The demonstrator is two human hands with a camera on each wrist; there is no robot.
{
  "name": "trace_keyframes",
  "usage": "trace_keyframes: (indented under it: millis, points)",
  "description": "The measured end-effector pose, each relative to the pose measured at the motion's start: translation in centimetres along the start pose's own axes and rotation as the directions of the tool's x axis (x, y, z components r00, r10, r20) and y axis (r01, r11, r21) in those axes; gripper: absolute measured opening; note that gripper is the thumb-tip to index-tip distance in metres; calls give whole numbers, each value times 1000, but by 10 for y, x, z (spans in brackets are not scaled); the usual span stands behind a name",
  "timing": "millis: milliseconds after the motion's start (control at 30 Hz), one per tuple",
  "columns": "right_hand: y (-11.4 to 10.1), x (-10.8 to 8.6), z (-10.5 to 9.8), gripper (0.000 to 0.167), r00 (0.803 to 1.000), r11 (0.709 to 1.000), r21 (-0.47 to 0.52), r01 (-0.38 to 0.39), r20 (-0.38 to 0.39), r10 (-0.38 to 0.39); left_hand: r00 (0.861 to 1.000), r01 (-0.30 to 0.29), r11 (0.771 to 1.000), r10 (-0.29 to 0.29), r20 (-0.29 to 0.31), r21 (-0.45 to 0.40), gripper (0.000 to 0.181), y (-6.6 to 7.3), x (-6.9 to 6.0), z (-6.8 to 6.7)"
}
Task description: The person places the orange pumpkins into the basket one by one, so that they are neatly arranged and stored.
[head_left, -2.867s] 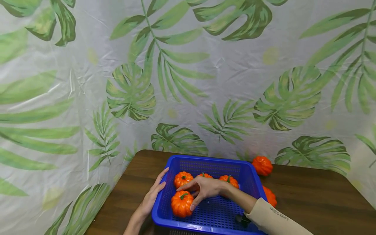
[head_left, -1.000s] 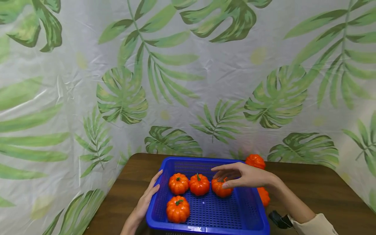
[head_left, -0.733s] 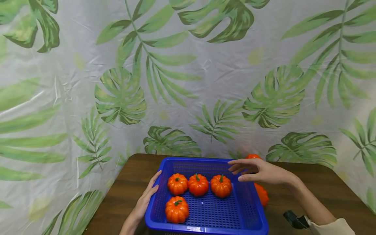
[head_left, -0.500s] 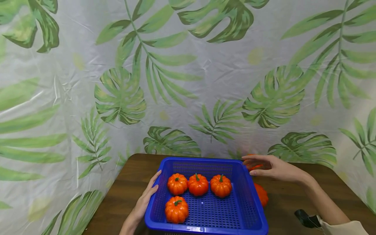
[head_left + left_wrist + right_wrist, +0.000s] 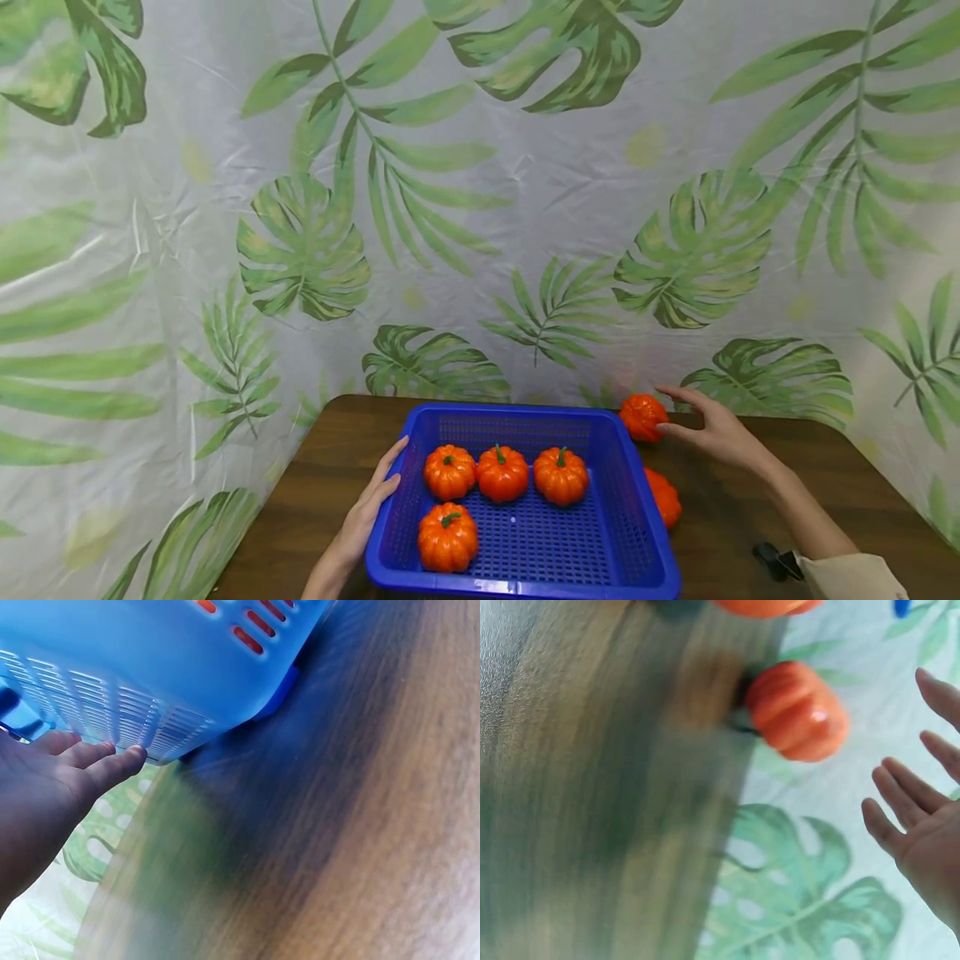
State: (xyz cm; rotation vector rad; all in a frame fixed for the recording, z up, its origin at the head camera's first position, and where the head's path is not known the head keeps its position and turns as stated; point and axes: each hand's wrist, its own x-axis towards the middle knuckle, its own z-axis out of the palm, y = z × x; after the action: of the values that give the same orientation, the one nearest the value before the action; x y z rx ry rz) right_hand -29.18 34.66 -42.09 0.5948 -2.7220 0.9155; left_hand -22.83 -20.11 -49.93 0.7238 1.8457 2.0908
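Note:
In the head view, a blue plastic basket [image 5: 517, 585] holds several small orange pumpkins. Three of them, the middle one [image 5: 502, 475] included, line up toward the back, and another pumpkin [image 5: 447, 537] sits front left. My left hand [image 5: 358, 521] rests against the basket's left side; in the left wrist view its extended fingers [image 5: 112, 769] touch the slotted wall. Beyond the basket's right rear corner lies a pumpkin [image 5: 643, 417]. Beside it, my right hand [image 5: 716, 429] is spread, thumb apart from the fingers, holding nothing; the right wrist view shows a gap between hand and pumpkin [image 5: 799, 711].
One more pumpkin [image 5: 663, 498] lies on the brown wooden table [image 5: 720, 542], against the basket's right side and partly hidden by it. A leaf-patterned sheet [image 5: 555, 208] hangs behind the table. A black device [image 5: 776, 562] is at the right wrist.
My right hand has left the front-left pumpkin, passed over the back-right one in the basket, and moved right to the pumpkin outside. My left hand stays at the basket's side.

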Motion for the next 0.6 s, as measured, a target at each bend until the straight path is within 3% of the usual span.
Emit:
trace_keyframes:
  millis: [267,600]
  points:
    - [33,14,19,71,999,1000,-12,-28,18,28,1000,-10,1000,11,8,-10,59,-2,-1,-2]
    - [49,26,26,70,996,998,54,-25,83,21,1000,-18,1000,18,11,-7,59,-3,1,-1]
